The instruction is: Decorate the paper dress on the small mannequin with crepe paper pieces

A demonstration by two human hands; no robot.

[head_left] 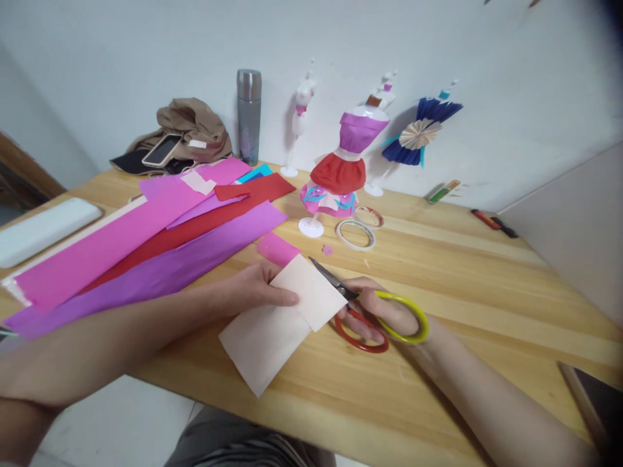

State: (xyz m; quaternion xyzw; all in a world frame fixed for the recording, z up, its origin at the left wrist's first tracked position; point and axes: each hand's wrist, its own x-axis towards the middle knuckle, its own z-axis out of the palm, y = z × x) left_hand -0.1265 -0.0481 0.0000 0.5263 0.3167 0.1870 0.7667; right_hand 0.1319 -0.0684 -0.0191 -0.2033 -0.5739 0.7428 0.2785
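Note:
Between thumb and fingers, my left hand (265,288) pinches a piece of pale cream paper (311,295) over the front of the table. A second pale sheet (265,344) hangs just below it; whether the two are joined I cannot tell. My right hand (372,308) grips scissors (403,318) with one yellow and one red handle loop. The blades point up and left along the paper's upper right edge, and part of them is hidden by it. Behind the left fingers lies a small pink paper piece (277,250).
Long crepe paper strips (195,259) in pink, red and purple cover the left side. Behind stand a dress-form figure (357,139) in purple and red, other small figures and a grey flask (249,120). Tape rolls (356,248) lie near the figure's base.

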